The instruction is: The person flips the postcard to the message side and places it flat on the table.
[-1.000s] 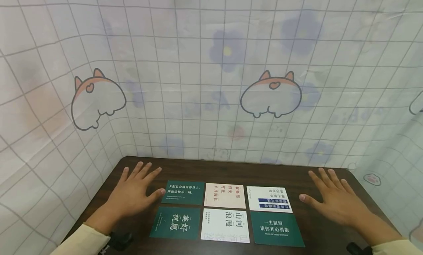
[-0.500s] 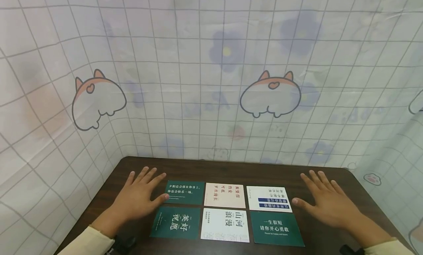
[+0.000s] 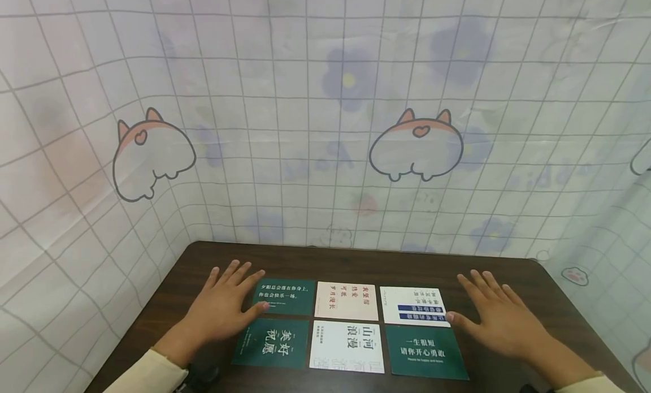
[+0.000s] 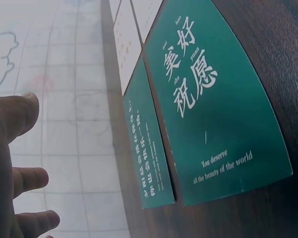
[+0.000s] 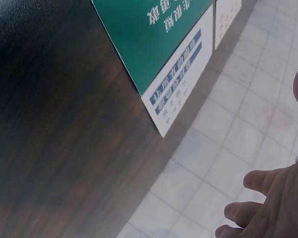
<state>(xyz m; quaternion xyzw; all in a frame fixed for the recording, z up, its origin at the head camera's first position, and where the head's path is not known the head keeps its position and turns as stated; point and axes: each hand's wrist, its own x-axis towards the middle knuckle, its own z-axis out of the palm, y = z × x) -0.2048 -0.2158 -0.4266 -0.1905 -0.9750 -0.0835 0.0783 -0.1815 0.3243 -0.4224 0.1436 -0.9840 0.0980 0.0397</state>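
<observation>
Several printed cards lie flat in two rows on a dark wooden table. At the back are a green card point(image 3: 285, 297), a cream card point(image 3: 346, 301) with red writing and a white card point(image 3: 407, 305) with blue bands. The front row has a green card point(image 4: 218, 114) on the left, a white card point(image 3: 347, 348) in the middle and another green card point(image 3: 427, 352) on the right. My left hand point(image 3: 221, 305), fingers spread, hovers by the left cards, its thumb overlapping the back green one. My right hand point(image 3: 500, 322), likewise spread, has its thumb tip at the white card's right edge. Both hold nothing.
The table point(image 3: 285, 262) ends at a grid-patterned curtain point(image 3: 325, 127) with corgi and flower prints, which also closes off the left and right sides. Dark straps show at both wrists, below cream sleeves point(image 3: 147, 373).
Both hands have moved inward toward the cards, the left to the right and the right to the left, and slightly lower in the view. The cards have not moved.
</observation>
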